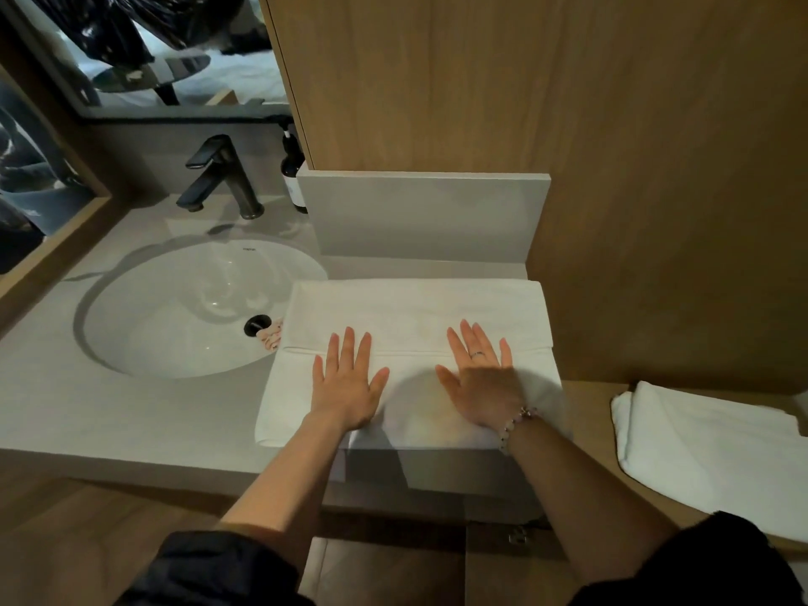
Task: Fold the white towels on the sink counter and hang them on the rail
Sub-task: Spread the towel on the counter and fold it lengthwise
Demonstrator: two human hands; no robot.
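Folded white towel under both hands, long axis left-right. Left hand, right hand: fingers spread, flat on it. Near edge overhangs counter. Second towel right of right hand, partly cut off.

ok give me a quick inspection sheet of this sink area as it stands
surface: grey sink counter with a round white basin set in it
job's things: white towel folded flat on the counter; second white towel on the wooden ledge to the right; no rail seen
clutter: small pink item at the basin's rim by the towel; dark pump bottle beside the black faucet
grips: left hand and right hand both flat on the towel, fingers spread
cables: nothing seen
surroundings: mirror behind the basin, wooden panel behind the towel
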